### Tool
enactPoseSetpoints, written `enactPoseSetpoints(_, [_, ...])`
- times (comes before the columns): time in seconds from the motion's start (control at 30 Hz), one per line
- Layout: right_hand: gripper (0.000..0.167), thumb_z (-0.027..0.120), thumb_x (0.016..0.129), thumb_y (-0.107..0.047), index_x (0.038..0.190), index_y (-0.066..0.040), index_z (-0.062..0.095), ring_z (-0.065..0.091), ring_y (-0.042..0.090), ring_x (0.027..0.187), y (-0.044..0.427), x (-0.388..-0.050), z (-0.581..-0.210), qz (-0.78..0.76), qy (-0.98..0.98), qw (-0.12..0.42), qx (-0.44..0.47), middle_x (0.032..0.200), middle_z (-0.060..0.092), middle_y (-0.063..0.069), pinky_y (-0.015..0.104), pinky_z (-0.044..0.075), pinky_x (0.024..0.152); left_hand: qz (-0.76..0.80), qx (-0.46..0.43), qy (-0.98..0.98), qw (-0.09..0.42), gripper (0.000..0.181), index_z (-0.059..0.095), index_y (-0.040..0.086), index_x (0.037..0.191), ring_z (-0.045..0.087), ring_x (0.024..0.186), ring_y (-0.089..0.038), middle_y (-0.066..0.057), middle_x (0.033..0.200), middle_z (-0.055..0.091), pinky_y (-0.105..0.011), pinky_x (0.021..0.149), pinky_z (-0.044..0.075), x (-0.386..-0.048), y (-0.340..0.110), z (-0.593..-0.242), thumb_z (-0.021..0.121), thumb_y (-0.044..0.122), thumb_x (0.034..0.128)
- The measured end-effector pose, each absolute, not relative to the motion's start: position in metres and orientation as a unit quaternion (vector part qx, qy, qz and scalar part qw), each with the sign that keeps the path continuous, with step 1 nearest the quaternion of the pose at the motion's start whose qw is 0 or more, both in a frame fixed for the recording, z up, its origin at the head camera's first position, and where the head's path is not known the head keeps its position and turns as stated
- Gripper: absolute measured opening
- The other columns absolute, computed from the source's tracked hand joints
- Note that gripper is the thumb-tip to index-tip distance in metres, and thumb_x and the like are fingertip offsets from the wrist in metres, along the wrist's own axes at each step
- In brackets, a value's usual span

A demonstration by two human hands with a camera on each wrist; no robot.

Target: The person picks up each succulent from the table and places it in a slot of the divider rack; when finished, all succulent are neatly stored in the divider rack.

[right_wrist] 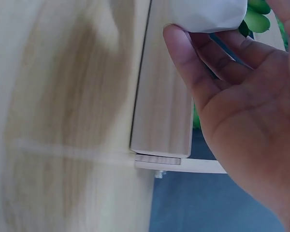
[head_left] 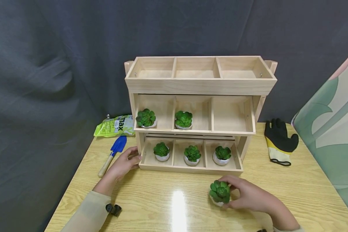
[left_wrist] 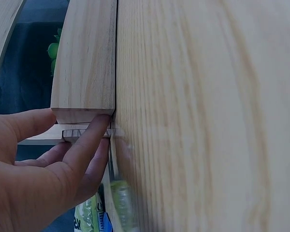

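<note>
A three-tier wooden planter shelf (head_left: 191, 170) stands at the back of the table. At its lower left corner, my left hand (head_left: 127, 163) grips the end of the bottom tray, thumb and fingers on either side of the front board (left_wrist: 84, 58). My right hand (head_left: 245, 196) holds a small succulent in a white pot (head_left: 219, 192) in front of the bottom tray's right part. In the right wrist view, fingertips touch the white pot (right_wrist: 210, 14). Three potted succulents sit in the bottom tray, one per compartment; the middle tray has one left (head_left: 146, 118) and one centre (head_left: 183, 120).
Left of the shelf lie a green bag (head_left: 114, 126) and a blue trowel (head_left: 117, 146) with a wooden handle. A black, yellow and white glove (head_left: 279, 141) lies on the right. Dark cloth (head_left: 191, 25) hangs behind the wood-grain table (head_left: 150, 199).
</note>
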State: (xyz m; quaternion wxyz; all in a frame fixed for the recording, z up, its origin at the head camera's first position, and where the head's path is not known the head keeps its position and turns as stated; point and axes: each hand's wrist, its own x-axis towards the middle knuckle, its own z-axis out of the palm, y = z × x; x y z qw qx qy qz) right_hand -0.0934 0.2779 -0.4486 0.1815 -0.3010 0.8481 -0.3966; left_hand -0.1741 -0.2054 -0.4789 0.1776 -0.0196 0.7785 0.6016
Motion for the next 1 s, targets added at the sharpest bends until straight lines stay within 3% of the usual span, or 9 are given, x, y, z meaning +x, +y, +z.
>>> enactPoseSetpoints(0.33, [0.063,0.089,0.087,-0.045,0.141,-0.03,0.061,0.06,-0.004,0.118,0.283,-0.096,-0.426,-0.369,0.876,0.125,-0.285,0.133,0.066,-0.009,0.023,0.058,0.095,0.602,-0.018,0.779,0.175,0.063,0.025,0.005,0.168,0.041,0.154,-0.052,-0.027,0.171,0.028,-0.062,0.119,0.049,-0.174,-0.205,-0.479,0.053,0.014,0.1127])
enactPoseSetpoints(0.63, [0.063,0.091,0.087,-0.034,0.142,-0.031,0.06,0.06,-0.003,0.114,0.284,-0.101,-0.404,-0.373,0.876,0.068,-0.299,0.132,0.065,-0.01,0.022,0.056,0.092,0.604,-0.019,0.777,0.178,0.062,0.025,0.005,0.168,0.041,0.154,-0.051,-0.027,0.17,0.03,-0.062,0.119,0.049,-0.173,-0.204,-0.478,0.051,0.013,0.1134])
enactPoseSetpoints(1.0, [0.067,0.093,0.085,-0.023,0.142,-0.029,0.059,0.058,-0.006,0.118,0.286,-0.117,-0.373,-0.368,0.883,0.015,-0.292,0.134,0.062,-0.01,0.011,0.05,0.099,0.601,-0.017,0.779,0.177,0.062,0.025,0.005,0.168,0.041,0.154,-0.051,-0.027,0.169,0.03,-0.062,0.119,0.049,-0.173,-0.204,-0.478,0.052,0.014,0.1134])
